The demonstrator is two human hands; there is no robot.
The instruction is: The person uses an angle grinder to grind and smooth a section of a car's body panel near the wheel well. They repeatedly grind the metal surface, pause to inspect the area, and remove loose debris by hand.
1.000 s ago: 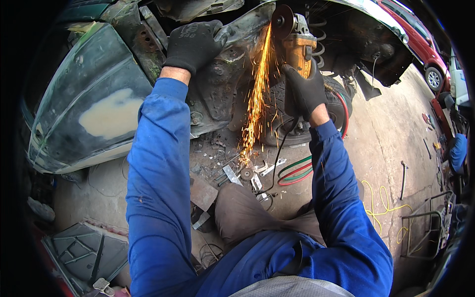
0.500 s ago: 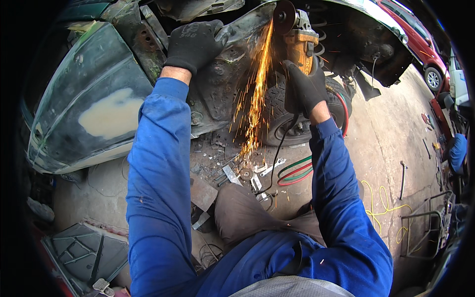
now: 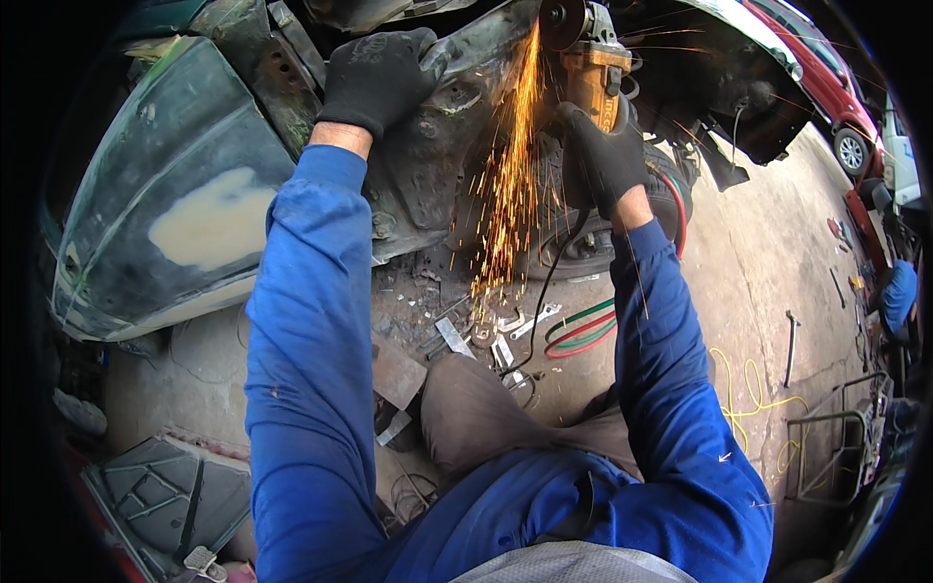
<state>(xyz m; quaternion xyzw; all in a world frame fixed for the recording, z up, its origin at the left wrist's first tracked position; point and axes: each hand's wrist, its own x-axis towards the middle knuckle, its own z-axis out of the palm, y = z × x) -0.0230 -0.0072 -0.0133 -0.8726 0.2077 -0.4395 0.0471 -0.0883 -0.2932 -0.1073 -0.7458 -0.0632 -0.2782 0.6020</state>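
In a black glove, my right hand (image 3: 607, 160) is closed round the body of a yellow angle grinder (image 3: 595, 83). Its disc (image 3: 561, 23) meets the edge of a worn car body panel (image 3: 491, 44), and orange sparks (image 3: 515, 175) stream down from there. My left hand (image 3: 379, 80), gloved too, grips the panel's upper edge left of the disc, the thumb on the near side and the fingertips hidden behind. A black power cord (image 3: 556, 277) hangs from the grinder past the wheel.
A car door or wing with a pale filler patch (image 3: 214, 219) stands at left. Behind the sparks is a tyre (image 3: 661, 194). Red and green hoses (image 3: 583, 330), metal scraps and a wrench (image 3: 539, 319) lie on the floor. At right are a yellow cord (image 3: 743, 408) and a metal frame (image 3: 836, 437).
The grinder stays at the panel and has shifted slightly right and down. Sparks now also fly out to the right. My left hand keeps its hold, a little higher in view.
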